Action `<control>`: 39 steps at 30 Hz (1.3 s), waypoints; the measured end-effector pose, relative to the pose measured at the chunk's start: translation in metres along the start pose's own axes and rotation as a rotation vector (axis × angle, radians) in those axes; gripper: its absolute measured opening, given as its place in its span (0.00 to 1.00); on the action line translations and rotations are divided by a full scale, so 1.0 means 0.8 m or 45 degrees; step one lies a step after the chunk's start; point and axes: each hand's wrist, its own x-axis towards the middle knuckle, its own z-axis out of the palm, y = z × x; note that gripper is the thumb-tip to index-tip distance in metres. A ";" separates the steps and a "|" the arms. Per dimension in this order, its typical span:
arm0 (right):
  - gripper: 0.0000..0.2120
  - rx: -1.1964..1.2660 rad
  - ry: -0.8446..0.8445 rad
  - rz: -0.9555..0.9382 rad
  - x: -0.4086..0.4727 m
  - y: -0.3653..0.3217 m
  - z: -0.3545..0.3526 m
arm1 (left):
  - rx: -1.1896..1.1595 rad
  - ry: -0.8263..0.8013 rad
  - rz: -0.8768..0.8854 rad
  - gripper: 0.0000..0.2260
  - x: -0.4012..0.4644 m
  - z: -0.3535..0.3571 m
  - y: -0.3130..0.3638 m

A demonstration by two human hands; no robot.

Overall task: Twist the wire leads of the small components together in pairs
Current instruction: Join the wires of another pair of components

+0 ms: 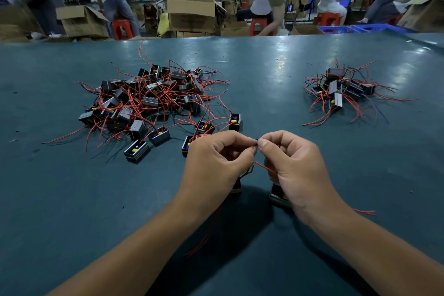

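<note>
The left hand [216, 161] and right hand [292, 163] meet above the green surface [264, 74], each pinching wire ends [256, 145] between thumb and forefinger; two small black parts [278, 196] hang beneath; a big pile [149, 98] lies left, a smaller pile [343, 89] right.

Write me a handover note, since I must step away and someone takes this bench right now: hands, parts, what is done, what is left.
Left hand and right hand: each pinches thin wire lead ends, fingertips meeting above the blue-green table.
Two small black box components sit under the hands, red leads rising into the grip.
Large tangled pile of black components with red wires: far left.
Smaller pile: far right, possibly finished pairs; cannot confirm.
Left: finish this twist, then work through the large pile.
</note>
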 end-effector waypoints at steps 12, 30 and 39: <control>0.07 -0.116 -0.145 -0.184 -0.002 -0.001 -0.003 | 0.386 -0.052 0.253 0.03 0.010 -0.022 0.010; 0.04 -0.866 -0.305 -0.698 -0.009 -0.005 -0.015 | -0.284 -0.379 -0.802 0.14 0.017 -0.029 0.017; 0.04 -0.667 -0.388 -0.531 0.001 -0.005 -0.028 | 0.510 -0.499 0.372 0.06 0.029 -0.054 0.008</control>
